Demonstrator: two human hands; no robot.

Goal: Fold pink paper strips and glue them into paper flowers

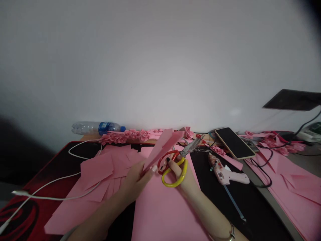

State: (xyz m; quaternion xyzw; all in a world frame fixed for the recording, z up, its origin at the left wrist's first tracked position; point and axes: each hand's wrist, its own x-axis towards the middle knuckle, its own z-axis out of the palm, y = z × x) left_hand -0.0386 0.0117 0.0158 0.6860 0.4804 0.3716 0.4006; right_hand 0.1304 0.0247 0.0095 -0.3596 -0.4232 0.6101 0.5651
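My left hand point(137, 179) is closed around a folded piece of pink paper point(163, 145), held upright above the mat with the thumb pressed on its near side. My right hand point(184, 177) grips a pair of scissors point(179, 167) with one red and one yellow handle, fingers through the loops. The blades point up and to the right, away from the folded paper. Beneath both hands lies a large pink sheet point(165, 214). Left of it, several cut pink paper pieces point(100, 170) overlap in a loose pile.
A pink glue gun point(228, 174) lies at right, near a phone point(234, 142). Pink paper roses point(132, 135) and a plastic bottle point(97, 128) line the wall. A white cable point(60, 198) crosses the left pile. More pink sheets point(296, 197) lie far right.
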